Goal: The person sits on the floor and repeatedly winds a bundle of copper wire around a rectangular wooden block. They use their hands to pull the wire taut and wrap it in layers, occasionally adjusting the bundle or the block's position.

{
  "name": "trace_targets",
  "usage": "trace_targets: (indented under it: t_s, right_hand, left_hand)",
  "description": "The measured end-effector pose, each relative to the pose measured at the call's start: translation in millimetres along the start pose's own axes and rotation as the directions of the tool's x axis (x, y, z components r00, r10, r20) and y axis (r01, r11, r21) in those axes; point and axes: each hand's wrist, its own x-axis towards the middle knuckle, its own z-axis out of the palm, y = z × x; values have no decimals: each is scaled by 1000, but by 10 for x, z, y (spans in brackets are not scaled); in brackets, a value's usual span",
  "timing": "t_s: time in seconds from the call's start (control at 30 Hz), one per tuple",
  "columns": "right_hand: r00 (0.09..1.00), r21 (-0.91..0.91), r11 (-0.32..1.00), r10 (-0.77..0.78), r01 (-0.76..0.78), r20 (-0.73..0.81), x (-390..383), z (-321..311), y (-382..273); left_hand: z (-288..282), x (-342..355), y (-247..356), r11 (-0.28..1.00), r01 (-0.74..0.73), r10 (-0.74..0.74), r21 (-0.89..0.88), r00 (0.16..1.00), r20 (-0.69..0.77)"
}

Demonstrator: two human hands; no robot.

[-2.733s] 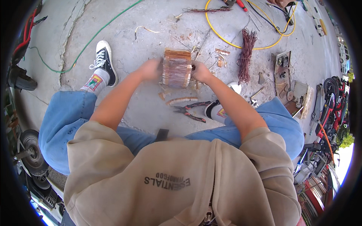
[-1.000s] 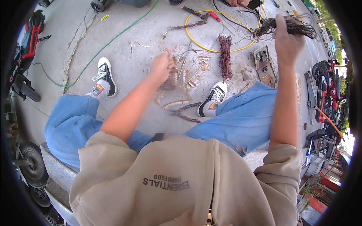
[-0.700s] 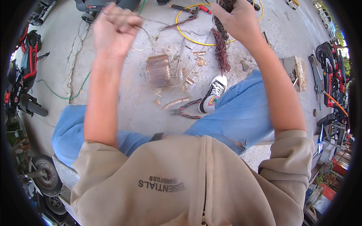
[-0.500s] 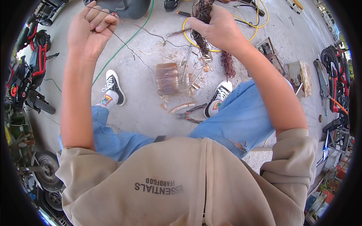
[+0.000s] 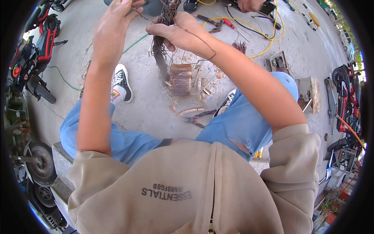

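Note:
My right hand [image 5: 187, 37] is closed around a long bundle of thin, dark brown wire [image 5: 159, 56], held upright above the floor. To its left, my left hand [image 5: 111, 33] is raised near the top edge, its fingers pinched on a loose wire strand [image 5: 146, 17] that runs toward the bundle. Part of that hand is cut off by the frame. Another strand loops over my right wrist. Below the bundle, a block wound with copper-coloured wire [image 5: 181, 80] lies on the concrete between my feet, with scraps around it. Pliers [image 5: 198, 118] with dark red handles lie nearer me.
Beyond my right hand lie a hammer [image 5: 210, 20], a red-handled screwdriver [image 5: 229, 23], a yellow hose [image 5: 269, 46] and a second wire bundle [image 5: 239, 46]. Another person's hand [image 5: 251, 4] shows at the top. A worn box [image 5: 309, 95] stands right; a red-black motorbike [image 5: 43, 50] stands left.
My right hand has moved left with the wire bundle, bringing it close to my left hand. My left hand has shifted right and up. A strand now loops over my right wrist.

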Motion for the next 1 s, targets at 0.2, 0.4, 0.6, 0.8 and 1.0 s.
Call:
trace_targets:
  t_s: [0.2, 0.4, 0.6, 0.8, 1.0]
  right_hand:
    - [977, 165, 968, 201, -187, -74, 104, 171, -11]
    - [949, 317, 897, 267, -308, 168, 316, 22, 466]
    - [877, 179, 867, 479, -466, -36, 332, -274, 1148]
    - [673, -118, 663, 735, -739, -86, -65, -472, 2243]
    - [649, -107, 643, 760, -759, -36, -315, -418, 2877]
  left_hand:
    - [383, -618, -741, 849, 370, -353, 376, 928, -117]
    - [315, -872, -1101, 675, 579, -643, -458, 766, 21]
    - [-618, -1439, -1849, 412, 861, -905, -298, 350, -241]
    - [-834, -2124, -2397, 284, 953, -951, 108, 294, -96]
    - [-736, -2038, -2657, 355, 765, -896, 538, 442, -38]
